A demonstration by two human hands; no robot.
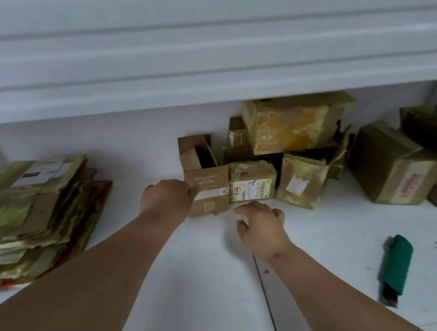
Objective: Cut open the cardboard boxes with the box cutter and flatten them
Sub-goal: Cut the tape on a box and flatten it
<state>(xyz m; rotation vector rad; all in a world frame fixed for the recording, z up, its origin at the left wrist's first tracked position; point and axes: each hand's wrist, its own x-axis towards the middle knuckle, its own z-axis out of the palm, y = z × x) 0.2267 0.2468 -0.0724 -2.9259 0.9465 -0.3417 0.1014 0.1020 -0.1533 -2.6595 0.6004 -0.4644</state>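
Two hands reach for a small open box: left hand touching it, grip unclear; right hand loosely open. Pulling it could topple the leaning boxes.

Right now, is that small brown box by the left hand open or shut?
Open. The small box has its top flaps standing up, with a dark inside showing between them. The left hand touches its front.

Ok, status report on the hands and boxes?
Left hand touching open-topped box. Right hand open, empty. Box cutter idle on table, nothing blocking.
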